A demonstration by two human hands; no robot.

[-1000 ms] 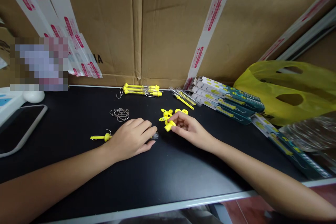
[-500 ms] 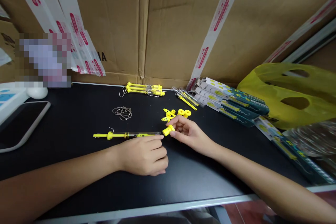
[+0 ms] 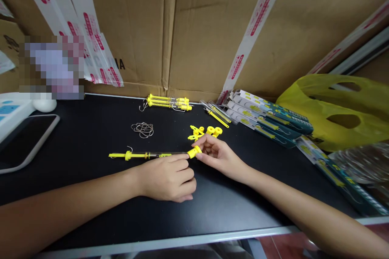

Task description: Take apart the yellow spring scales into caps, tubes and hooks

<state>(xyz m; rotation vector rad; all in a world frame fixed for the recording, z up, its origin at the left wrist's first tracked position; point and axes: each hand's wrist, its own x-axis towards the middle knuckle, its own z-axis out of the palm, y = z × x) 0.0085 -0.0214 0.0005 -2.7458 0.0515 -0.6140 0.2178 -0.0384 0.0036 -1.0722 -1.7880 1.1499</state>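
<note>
In the head view, the change is at the centre of the frame: the yellow end cap [image 3: 193, 152] has just closed the small gap to the clear tube [image 3: 152, 155], and now appears to meet its right-hand end; whether it is seated or merely touching cannot be told, as a fingertip hides part of the joint. For the work in hand this means, as I judge it, that cap and tube are roughly in line, with the fit still unproven.

The right hand [image 3: 223, 158] has its grip pinched on the cap between thumb and fingers; the left hand [image 3: 168, 178] lies just below centre, its index finger stretched along the tube to the cap and its other fingers curled; whether that grip clasps the tube or only steadies it, I cannot tell. The tube lies flat on the black desk [image 3: 121, 220], left of centre, with a yellow rod [image 3: 118, 155] running out to the left through a flanged collar [image 3: 128, 156].

Around them little has shifted beyond a slight camera move; loose bent wire hooks [image 3: 143, 130] sit above the tube; small yellow parts [image 3: 196, 133] lie beside the right hand; similar yellow assemblies [image 3: 168, 102] rest at upper centre; clear tubes with springs [image 3: 219, 114] lie to their right, near the printed cartons [image 3: 266, 118].
</note>
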